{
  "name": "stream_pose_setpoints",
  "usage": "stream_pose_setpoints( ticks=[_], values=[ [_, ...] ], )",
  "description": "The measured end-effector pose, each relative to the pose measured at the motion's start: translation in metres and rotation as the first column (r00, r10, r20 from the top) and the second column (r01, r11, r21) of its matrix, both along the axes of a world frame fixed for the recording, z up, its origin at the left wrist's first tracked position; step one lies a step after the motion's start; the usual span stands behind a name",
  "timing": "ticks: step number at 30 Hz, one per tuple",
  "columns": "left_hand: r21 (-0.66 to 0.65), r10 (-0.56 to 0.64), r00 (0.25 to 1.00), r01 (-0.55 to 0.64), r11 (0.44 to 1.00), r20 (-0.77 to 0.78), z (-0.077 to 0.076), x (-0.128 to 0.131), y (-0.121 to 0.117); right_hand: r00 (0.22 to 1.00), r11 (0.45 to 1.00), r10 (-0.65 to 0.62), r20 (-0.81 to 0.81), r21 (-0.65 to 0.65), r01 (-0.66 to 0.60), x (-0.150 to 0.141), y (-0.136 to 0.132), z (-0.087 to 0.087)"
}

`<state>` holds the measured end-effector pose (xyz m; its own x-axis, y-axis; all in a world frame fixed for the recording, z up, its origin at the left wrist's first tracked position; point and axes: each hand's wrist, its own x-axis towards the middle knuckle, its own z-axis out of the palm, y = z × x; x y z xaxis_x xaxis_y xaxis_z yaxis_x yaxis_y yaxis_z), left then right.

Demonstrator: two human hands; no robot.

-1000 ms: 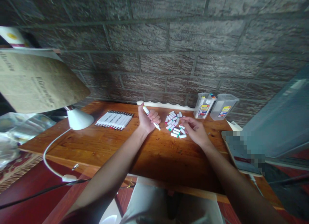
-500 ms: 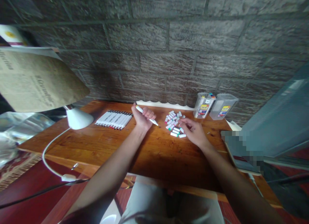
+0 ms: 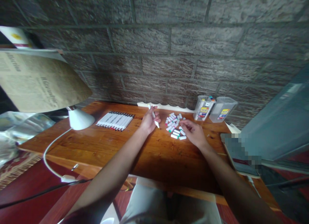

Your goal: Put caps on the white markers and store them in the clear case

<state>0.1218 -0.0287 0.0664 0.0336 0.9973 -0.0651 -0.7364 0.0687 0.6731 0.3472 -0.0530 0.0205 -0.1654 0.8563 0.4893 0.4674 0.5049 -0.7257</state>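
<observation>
My left hand (image 3: 150, 120) is closed around a white marker (image 3: 154, 114) with a yellowish end at the top. The marker slants, its bare tip pointing down and to the right above the tabletop. Right of it lies a loose pile of white marker caps (image 3: 172, 121) with red, green and other coloured ends. My right hand (image 3: 193, 130) is at the pile's right side, its fingers bent in a pinch; what they hold, if anything, is too small to make out. Farther left, a row of white markers with dark ends (image 3: 115, 121) lies side by side.
Two clear plastic containers (image 3: 221, 112) with labels stand at the back right, one holding a few coloured items. A lamp (image 3: 80, 119) with a printed shade is at the left. A tablet-like device (image 3: 238, 156) lies at the right edge of the wooden desk (image 3: 164, 156), against a brick wall.
My left hand first shifted a little left, then back right, and the marker it holds now stands steeper. My right hand has stayed beside the caps with small finger movements.
</observation>
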Motion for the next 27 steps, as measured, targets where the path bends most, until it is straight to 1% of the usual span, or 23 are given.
stream_pose_setpoints(
  ticks=[3, 5, 7, 9, 11, 14, 16, 18, 20, 22, 25, 26, 27],
  values=[
    [-0.020, 0.021, 0.998, -0.020, 1.000, 0.060, 0.001, -0.007, 0.003, 0.992, 0.998, -0.047, 0.117, 0.053, 0.041, -0.006, 0.017, 0.002],
    [-0.038, 0.072, 0.994, -0.069, 0.997, 0.085, 0.000, -0.011, 0.006, 0.960, 0.996, -0.063, 0.272, 0.074, 0.045, -0.017, 0.032, 0.008],
    [-0.056, 0.115, 0.990, -0.110, 0.992, 0.087, -0.001, -0.013, 0.009, 0.884, 0.997, -0.071, 0.462, 0.052, 0.053, -0.032, 0.050, 0.016],
    [-0.075, 0.119, 0.989, -0.113, 0.991, 0.086, -0.002, -0.015, 0.011, 0.772, 0.996, -0.068, 0.631, 0.001, 0.087, -0.046, 0.069, 0.024],
    [-0.085, 0.108, 0.989, -0.099, 0.991, 0.103, -0.004, -0.017, 0.013, 0.717, 0.994, -0.037, 0.697, -0.049, 0.098, -0.057, 0.086, 0.030],
    [-0.108, 0.108, 0.986, -0.095, 0.990, 0.126, -0.004, -0.019, 0.014, 0.654, 0.987, 0.038, 0.756, -0.129, 0.093, -0.064, 0.106, 0.037],
    [-0.123, 0.095, 0.988, -0.079, 0.989, 0.123, -0.003, -0.019, 0.014, 0.613, 0.984, 0.067, 0.788, -0.153, 0.088, -0.064, 0.114, 0.039],
    [-0.118, 0.053, 0.991, -0.038, 0.992, 0.124, -0.002, -0.018, 0.013, 0.581, 0.985, 0.074, 0.810, -0.150, 0.085, -0.064, 0.120, 0.040],
    [-0.095, 0.010, 0.991, 0.003, 0.995, 0.133, -0.002, -0.017, 0.012, 0.563, 0.987, 0.064, 0.824, -0.135, 0.085, -0.063, 0.123, 0.040],
    [-0.066, -0.015, 0.990, 0.025, 0.997, 0.140, -0.002, -0.016, 0.010, 0.565, 0.991, 0.038, 0.824, -0.104, 0.085, -0.063, 0.124, 0.040],
    [-0.037, -0.027, 0.990, 0.032, 0.999, 0.136, -0.003, -0.016, 0.010, 0.597, 0.995, -0.033, 0.801, -0.027, 0.092, -0.059, 0.119, 0.042],
    [-0.031, -0.027, 0.991, 0.032, 0.999, 0.134, -0.004, -0.016, 0.010, 0.621, 0.996, -0.063, 0.781, 0.006, 0.094, -0.056, 0.114, 0.043],
    [-0.027, -0.024, 0.991, 0.028, 0.999, 0.132, -0.005, -0.017, 0.010, 0.663, 0.994, -0.097, 0.743, 0.043, 0.097, -0.051, 0.108, 0.044]
  ],
)
